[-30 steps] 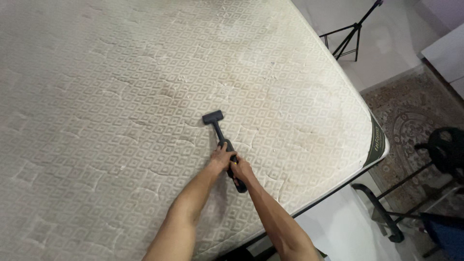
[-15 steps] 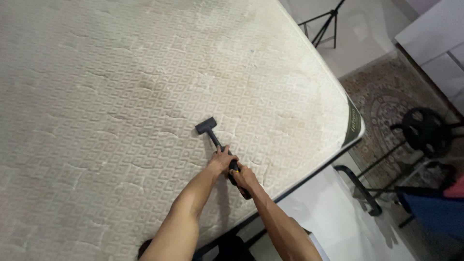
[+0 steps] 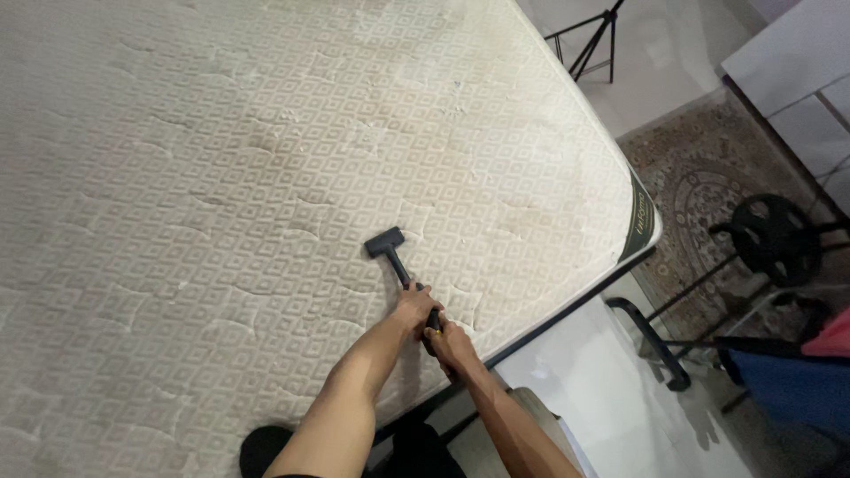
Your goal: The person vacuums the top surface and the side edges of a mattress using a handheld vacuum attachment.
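Even, soft indoor light; no glare is seen. A faint shadow is cast under the arms onto the mattress (image 3: 266, 177). Focus is sharp centrally, slightly softened toward the edges.

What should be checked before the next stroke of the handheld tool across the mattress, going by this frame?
1. Left hand wrapped round the dark handheld tool: ok.
2. Right hand on the rear of the handle: ok.
3. Tool head flat on the mattress: looks ok, full contact cannot be told.
4. Mattress ahead of the head free of loose things: ok.
5. Distance to the mattress edge: ok, the head sits well inside it.
6. Tool switched on: cannot tell.
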